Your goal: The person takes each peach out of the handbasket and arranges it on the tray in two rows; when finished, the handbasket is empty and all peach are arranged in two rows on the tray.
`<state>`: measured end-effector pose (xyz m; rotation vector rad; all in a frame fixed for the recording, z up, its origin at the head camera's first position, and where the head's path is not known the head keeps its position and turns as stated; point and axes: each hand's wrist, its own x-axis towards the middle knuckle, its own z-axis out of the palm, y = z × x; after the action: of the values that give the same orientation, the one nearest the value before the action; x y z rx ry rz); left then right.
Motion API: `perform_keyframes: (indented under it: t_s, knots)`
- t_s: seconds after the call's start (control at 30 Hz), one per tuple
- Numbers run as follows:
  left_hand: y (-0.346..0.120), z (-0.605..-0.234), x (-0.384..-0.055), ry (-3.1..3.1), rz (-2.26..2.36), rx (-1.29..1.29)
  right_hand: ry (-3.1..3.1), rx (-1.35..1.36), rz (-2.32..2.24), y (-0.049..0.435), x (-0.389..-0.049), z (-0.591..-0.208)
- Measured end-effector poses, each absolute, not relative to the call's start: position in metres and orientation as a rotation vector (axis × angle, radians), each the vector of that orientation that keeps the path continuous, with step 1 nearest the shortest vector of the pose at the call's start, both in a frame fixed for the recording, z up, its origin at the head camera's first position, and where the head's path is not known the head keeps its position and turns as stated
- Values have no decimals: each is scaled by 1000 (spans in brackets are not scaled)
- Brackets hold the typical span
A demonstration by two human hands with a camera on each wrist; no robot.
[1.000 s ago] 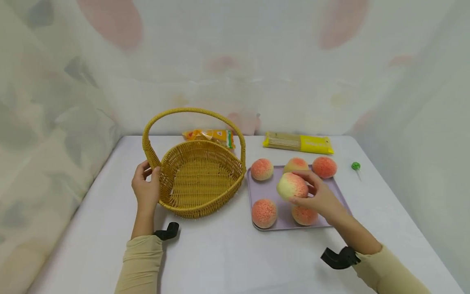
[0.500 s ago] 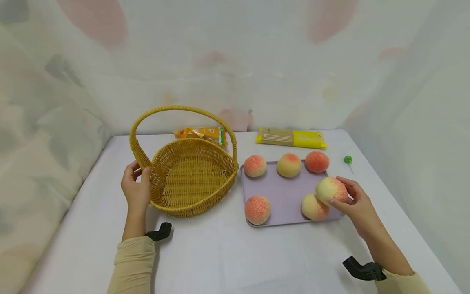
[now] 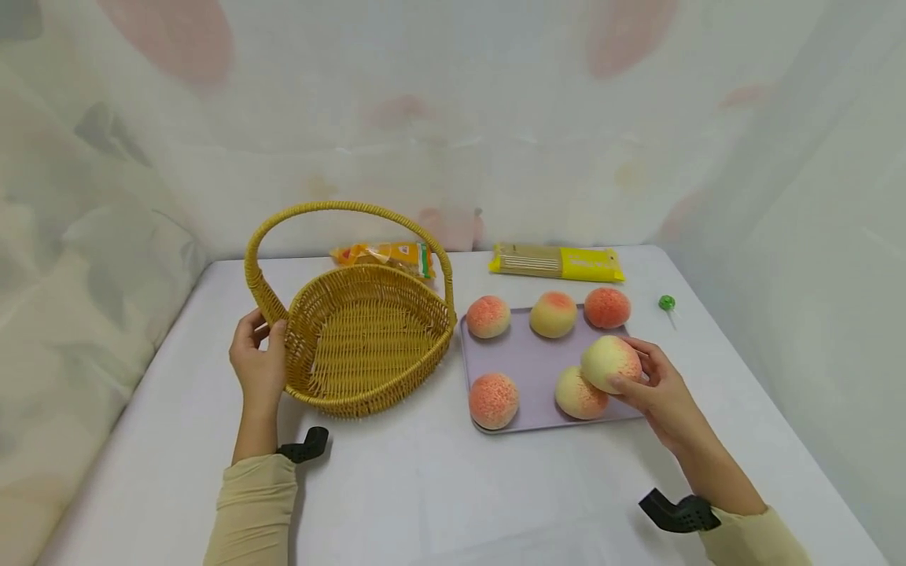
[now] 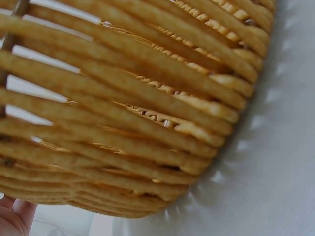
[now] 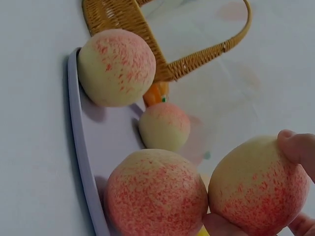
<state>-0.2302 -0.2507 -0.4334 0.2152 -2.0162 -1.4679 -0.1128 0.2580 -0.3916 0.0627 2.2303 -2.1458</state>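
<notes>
My left hand [image 3: 259, 358] grips the left side of a yellow wicker basket [image 3: 418, 381], at the foot of its arched handle; the weave fills the left wrist view. With my right hand [image 3: 661, 393] I hold a peach [image 3: 610, 363], cream and pink, between thumb and fingers above the right side of a lilac tray [image 3: 527, 369]. In the right wrist view the held peach [image 5: 258, 187] sits against another peach [image 5: 156, 194], which lies at the tray's front right. A front-left peach [image 3: 494, 401] and three back-row ones, including a middle peach [image 3: 553, 314], rest on the tray.
Behind the basket lies an orange food packet [image 3: 396, 255]. A yellow pack of noodles [image 3: 557, 262] is at the table's back edge, behind the tray. On the right stands out a green lollipop [image 3: 667, 303]. Patterned cloth [image 3: 340, 134] encloses the table.
My right hand carried its peach right from over the tray's middle, then slightly back left. The front-right peach turned over, shifting right and then left. My left hand stays on the basket.
</notes>
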Motion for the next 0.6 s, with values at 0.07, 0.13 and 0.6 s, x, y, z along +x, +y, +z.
perform_keyframes:
  t_s: [0.07, 0.13, 0.6]
  knots:
    - [-250, -430, -229, -2013, -1471, 207, 2233, 49, -2119, 253, -115, -391]
    - [-247, -425, -226, -2019, -1470, 200, 2241, 32, -2095, 251, -116, -390]
    - [-248, -426, -226, -2008, -1470, 172, 2145, 48, -2185, 258, -114, -391]
